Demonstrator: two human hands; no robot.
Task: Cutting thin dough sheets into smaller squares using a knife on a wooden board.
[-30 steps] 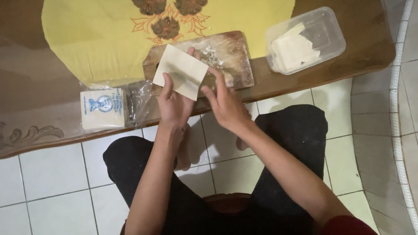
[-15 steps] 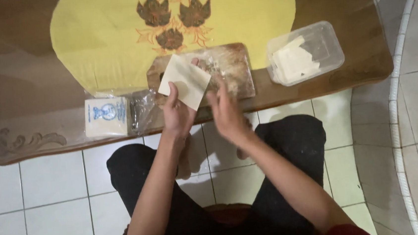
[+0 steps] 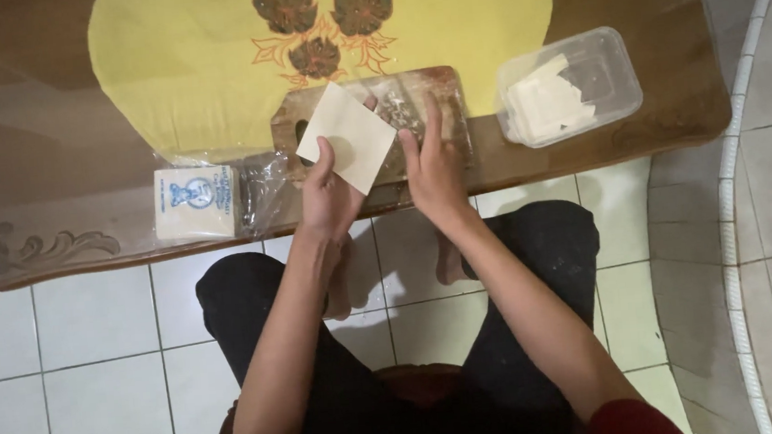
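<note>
— What do we have in hand?

— Our left hand [image 3: 329, 192] holds a pale square wrapper sheet [image 3: 346, 137], thumb on top and fingers closed under its lower corner, so the grip is clamped on the sheet. It is turned like a diamond and lifted over the left half of the wooden cutting board [image 3: 370, 128].

— And our right hand [image 3: 433, 169]?

— It lies at three o'clock from the sheet, fingers stretched out flat and together, pressing on the board beside a small heap of brownish filling [image 3: 399, 113]. It grips nothing; whether a fingertip touches the sheet's edge we cannot tell.

— What lies around us?

— At nine o'clock from the board sits a white packet of wrappers [image 3: 195, 203] in crinkled clear plastic, near the table's edge. At three o'clock, well apart, a clear plastic tub [image 3: 613, 66] holds more pale sheets. The board rests on a brown table [image 3: 40, 134], partly on a yellow cloth [image 3: 181, 68] with dark leaf shapes at twelve o'clock. Below, our dark-trousered knees sit over white floor tiles [image 3: 76, 361].
</note>
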